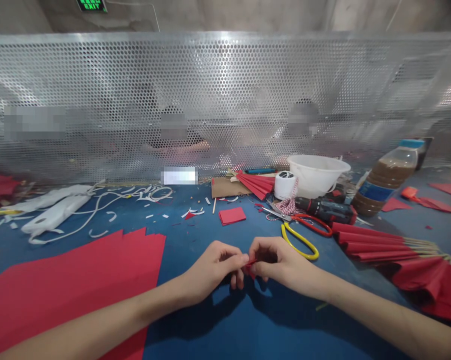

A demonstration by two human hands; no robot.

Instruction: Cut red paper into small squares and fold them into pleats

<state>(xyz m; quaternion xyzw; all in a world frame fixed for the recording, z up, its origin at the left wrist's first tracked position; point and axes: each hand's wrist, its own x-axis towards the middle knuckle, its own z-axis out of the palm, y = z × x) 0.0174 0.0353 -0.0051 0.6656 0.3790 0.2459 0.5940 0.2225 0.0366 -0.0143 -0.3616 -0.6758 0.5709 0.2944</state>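
Observation:
Between my two hands, a small folded piece of red paper point(251, 268) is pinched above the blue tabletop. My left hand point(225, 262) grips its left side between thumb and fingers. From the right, my right hand point(272, 257) pinches the same piece, and most of the paper is hidden by the fingers. Just behind the hands lies a small stack of red paper rectangles point(232, 216). Scissors point(300, 235) with one yellow and one red handle rest close to my right hand. Large red paper sheets point(86, 280) spread out under my left forearm.
A perforated metal screen point(225, 100) stands along the back. At right are a white bowl point(315, 175), a string spool point(284, 186), a power drill point(328, 210), a bottle of brown liquid point(386, 177) and pleated red paper point(409, 260). A white power strip point(56, 212) lies at left among paper scraps.

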